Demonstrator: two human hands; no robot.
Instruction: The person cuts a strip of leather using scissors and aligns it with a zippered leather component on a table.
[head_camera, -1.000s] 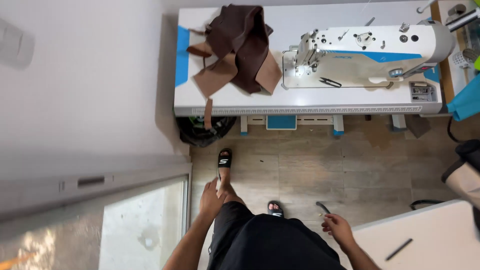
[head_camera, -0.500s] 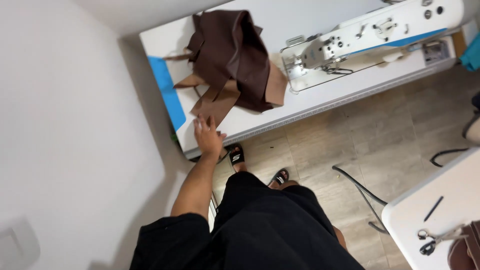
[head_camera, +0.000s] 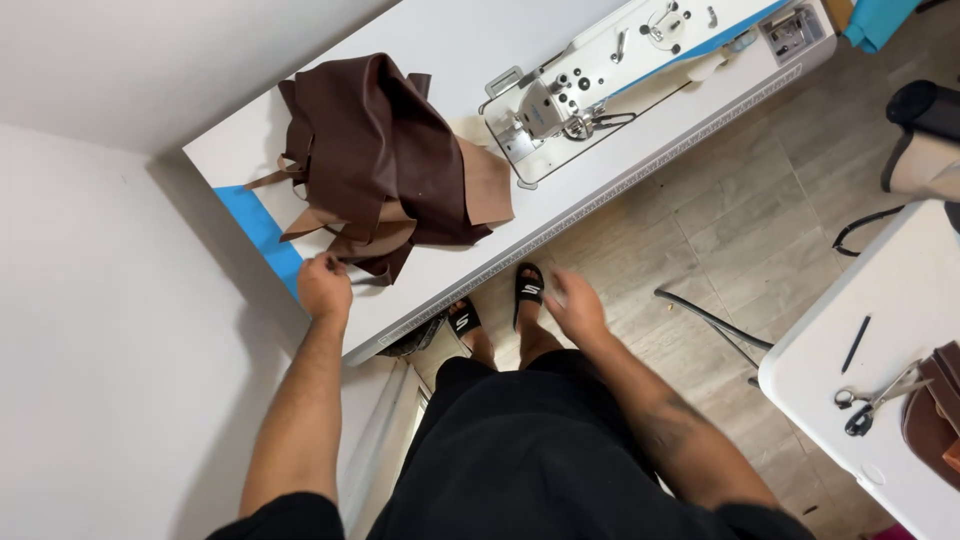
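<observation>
Brown leather pile (head_camera: 385, 165) under left hand (head_camera: 324, 287) fingers

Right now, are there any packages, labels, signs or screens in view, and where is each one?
Control panel: small grey box with a dark face, right end of the white sewing machine.
Marks on the black sandals: small, white, on the straps.
No packages or signs.

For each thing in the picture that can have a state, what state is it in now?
Left hand: closed on a strip at the edge of the brown leather pile.
Right hand: open, empty, above the floor.
Brown leather pile: crumpled in a heap on the sewing table.
Sewing machine: upright on the table, nothing under its needle.
Scissors: lying flat on the white side table.
</observation>
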